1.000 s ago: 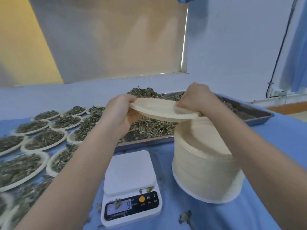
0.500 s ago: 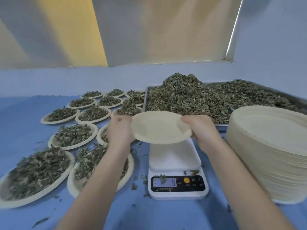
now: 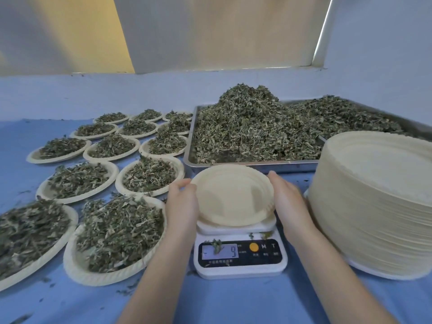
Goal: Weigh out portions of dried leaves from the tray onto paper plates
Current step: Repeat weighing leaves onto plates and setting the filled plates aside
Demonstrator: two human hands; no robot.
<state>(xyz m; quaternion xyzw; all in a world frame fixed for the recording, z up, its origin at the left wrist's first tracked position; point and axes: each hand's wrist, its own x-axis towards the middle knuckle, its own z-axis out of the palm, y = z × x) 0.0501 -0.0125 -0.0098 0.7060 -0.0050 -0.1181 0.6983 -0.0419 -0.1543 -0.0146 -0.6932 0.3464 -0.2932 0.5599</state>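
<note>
**Empty plate going onto the scale**

I have both hands on one empty paper plate [image 3: 232, 195], the left hand [image 3: 181, 204] gripping its left rim and the right hand [image 3: 286, 202] cupping its right rim, fingers curled round the edge. The plate sits on, or just above, the platform of the white scale [image 3: 240, 253] near the front edge of the worktop [image 3: 233, 302]; I cannot tell whether it rests fully. The steel tray [image 3: 257, 163] heaped with dried leaves [image 3: 252, 127] stands just behind. The stack of spare plates [image 3: 374, 202] is at the right; filled plates [image 3: 117, 232] spread left. Next, I judge: let go, zero the display, then bring over leaves.
</note>
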